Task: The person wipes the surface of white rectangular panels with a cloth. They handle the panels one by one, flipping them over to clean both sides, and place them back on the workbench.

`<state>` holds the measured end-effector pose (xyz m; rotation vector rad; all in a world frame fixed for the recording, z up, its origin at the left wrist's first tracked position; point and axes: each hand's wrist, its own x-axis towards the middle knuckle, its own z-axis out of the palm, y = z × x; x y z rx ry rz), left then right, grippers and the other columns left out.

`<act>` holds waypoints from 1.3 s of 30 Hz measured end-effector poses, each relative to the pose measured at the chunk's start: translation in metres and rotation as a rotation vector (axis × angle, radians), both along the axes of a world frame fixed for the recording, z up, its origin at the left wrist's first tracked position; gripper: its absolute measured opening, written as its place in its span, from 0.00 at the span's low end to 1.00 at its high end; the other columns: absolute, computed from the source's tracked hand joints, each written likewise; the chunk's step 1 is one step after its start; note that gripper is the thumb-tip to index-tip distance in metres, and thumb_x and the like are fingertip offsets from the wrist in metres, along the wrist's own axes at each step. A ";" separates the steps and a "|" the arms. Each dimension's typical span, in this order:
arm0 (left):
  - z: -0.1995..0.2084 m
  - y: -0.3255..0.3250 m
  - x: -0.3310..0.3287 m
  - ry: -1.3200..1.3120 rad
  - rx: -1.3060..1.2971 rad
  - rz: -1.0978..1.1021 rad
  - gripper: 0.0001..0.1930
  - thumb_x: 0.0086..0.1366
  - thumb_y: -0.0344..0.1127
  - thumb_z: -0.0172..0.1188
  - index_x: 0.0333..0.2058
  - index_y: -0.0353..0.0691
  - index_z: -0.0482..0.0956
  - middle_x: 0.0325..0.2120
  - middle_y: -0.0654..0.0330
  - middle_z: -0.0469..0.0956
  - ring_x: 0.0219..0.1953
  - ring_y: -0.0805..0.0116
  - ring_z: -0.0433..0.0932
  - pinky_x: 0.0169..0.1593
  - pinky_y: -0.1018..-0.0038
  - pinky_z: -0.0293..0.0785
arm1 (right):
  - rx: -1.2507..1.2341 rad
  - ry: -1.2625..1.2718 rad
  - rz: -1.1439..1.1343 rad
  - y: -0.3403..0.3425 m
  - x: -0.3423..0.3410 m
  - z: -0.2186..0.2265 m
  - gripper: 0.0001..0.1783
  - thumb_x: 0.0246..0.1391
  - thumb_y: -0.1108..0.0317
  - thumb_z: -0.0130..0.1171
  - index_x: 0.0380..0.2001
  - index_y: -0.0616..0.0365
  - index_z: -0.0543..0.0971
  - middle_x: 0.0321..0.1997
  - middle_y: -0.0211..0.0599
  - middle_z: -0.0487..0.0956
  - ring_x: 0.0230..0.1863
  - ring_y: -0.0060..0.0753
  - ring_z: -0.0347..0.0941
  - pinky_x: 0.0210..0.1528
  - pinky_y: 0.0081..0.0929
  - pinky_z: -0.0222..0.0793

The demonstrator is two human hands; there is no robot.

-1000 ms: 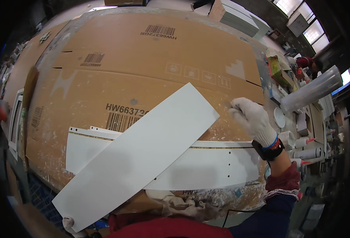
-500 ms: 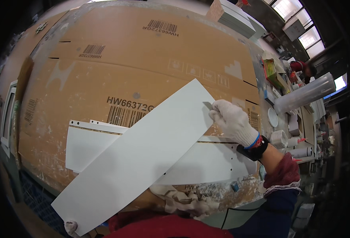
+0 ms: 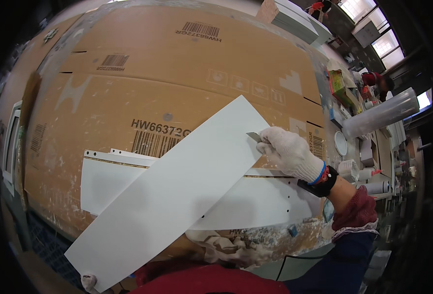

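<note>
A long white board lies slantwise across my front, its far end up to the right. My gloved right hand is closed round a small flat metal blade, which is by the board's far right edge. Whether the blade touches the surface I cannot tell. At the board's near left corner my gloved left hand grips the end; only a fingertip or thumb shows over the top, the rest hidden beneath. Under the slanted board lie other white boards with dark holes along their edges.
Flattened brown cardboard covers the worktable. Crumpled pale cloth lies near my body, a small blue block right of it. To the right stand a clear plastic roll and bottles. White boards are stacked at the back; a person is beyond.
My right hand has shifted slightly right and nearer to me, and the blade's tip now points more to the left. The board and my left hand have hardly moved.
</note>
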<state>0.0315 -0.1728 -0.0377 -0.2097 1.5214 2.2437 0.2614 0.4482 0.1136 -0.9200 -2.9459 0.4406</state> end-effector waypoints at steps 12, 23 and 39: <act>-0.009 -0.003 0.024 0.294 -0.054 0.020 0.28 0.46 0.26 0.61 0.49 0.26 0.70 0.42 0.42 0.76 0.39 0.48 0.79 0.48 0.55 0.76 | -0.011 -0.020 0.050 -0.008 0.004 0.007 0.11 0.59 0.59 0.53 0.37 0.55 0.73 0.30 0.47 0.78 0.34 0.51 0.77 0.36 0.42 0.72; -0.024 -0.012 0.015 0.150 -0.134 0.060 0.26 0.46 0.25 0.59 0.48 0.25 0.71 0.43 0.42 0.76 0.39 0.46 0.78 0.47 0.54 0.76 | 0.099 -0.126 -0.256 0.037 0.003 0.001 0.13 0.60 0.58 0.50 0.35 0.58 0.71 0.31 0.51 0.78 0.36 0.57 0.75 0.36 0.46 0.69; -0.026 -0.014 0.014 0.093 -0.135 0.056 0.25 0.46 0.25 0.59 0.47 0.25 0.71 0.43 0.42 0.76 0.40 0.46 0.78 0.46 0.55 0.76 | 0.011 0.068 -0.402 0.053 0.013 -0.001 0.11 0.58 0.60 0.53 0.36 0.56 0.73 0.30 0.49 0.78 0.35 0.54 0.76 0.37 0.43 0.71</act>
